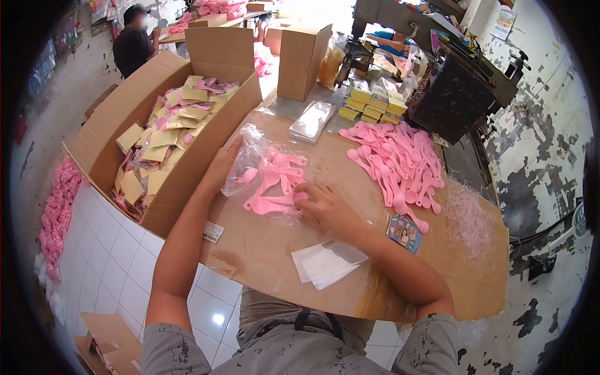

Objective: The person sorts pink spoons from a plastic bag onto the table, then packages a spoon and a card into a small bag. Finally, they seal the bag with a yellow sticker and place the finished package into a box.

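A clear plastic bag (251,139) lies on the cardboard-covered table, and several pink measuring spoons (270,180) are in or on it; which cannot be made out. My left hand (226,161) grips the bag's left edge, its fingers partly hidden by the plastic. Curled over the right end of these spoons, my right hand (325,209) has its fingertips closed on a pink spoon (300,197). To the right is a large heap of pink spoons (400,159). White plastic sheets or sleeves (325,265) lie in front of my right forearm, with printed cards (404,234) beside it.
An open carton (162,206) of packed pink items with yellowish cards stands at the left. Farther back are a stack of clear sleeves (312,121), yellow card stacks (375,100) and dark machinery (459,90). Shredded plastic (469,219) lies right. A person (134,40) stands far left.
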A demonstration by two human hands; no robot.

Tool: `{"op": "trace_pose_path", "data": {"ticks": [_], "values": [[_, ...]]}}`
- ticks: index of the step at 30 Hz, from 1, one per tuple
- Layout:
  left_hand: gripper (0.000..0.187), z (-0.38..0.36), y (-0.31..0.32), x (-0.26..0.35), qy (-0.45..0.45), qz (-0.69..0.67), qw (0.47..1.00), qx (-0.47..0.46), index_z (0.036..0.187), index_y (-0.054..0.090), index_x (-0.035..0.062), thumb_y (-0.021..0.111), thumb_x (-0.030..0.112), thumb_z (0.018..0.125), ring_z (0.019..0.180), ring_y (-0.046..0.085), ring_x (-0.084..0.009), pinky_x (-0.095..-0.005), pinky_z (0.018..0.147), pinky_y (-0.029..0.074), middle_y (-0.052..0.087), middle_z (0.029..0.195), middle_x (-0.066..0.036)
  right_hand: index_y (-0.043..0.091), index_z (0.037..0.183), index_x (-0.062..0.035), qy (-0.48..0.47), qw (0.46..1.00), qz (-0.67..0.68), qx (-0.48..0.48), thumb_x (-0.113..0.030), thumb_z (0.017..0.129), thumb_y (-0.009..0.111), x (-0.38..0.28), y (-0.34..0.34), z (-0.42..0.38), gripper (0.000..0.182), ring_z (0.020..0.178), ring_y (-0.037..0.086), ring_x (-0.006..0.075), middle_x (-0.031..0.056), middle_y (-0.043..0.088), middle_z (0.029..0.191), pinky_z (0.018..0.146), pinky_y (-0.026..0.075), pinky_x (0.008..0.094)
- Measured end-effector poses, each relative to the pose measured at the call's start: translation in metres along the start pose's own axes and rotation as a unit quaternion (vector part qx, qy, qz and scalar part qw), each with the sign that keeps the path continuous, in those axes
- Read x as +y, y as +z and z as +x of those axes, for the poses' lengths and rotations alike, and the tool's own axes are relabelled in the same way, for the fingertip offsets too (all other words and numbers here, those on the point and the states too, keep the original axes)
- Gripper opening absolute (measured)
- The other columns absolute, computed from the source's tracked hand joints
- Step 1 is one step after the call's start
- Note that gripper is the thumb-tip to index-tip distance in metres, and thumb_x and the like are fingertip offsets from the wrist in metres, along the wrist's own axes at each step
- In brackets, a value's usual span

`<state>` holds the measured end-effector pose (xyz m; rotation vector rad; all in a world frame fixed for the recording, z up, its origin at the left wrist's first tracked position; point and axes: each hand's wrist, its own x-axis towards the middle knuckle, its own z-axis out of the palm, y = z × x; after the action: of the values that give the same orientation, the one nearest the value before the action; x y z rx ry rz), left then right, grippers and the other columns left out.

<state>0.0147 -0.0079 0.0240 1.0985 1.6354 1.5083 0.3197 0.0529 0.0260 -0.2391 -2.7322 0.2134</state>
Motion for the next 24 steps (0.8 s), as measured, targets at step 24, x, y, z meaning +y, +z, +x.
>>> {"op": "trace_pose_path", "data": {"ticks": [24], "values": [[0.069,0.016,-0.007,-0.02,-0.001,-0.002,1.0,0.002,0.122,0.069,-0.0077,0.05,0.057,0.108,0.101,0.059,-0.0149,-0.0304,0.096,0.047,0.069,0.11,-0.009,0.071,0.105,-0.004,0.073,0.995,0.052,-0.037,-0.008,0.083,0.075,0.046,-0.04,-0.051,0.023,0.11,0.065,0.0315,0.0123,0.067,0.119,0.098,0.05,0.0438]]}}
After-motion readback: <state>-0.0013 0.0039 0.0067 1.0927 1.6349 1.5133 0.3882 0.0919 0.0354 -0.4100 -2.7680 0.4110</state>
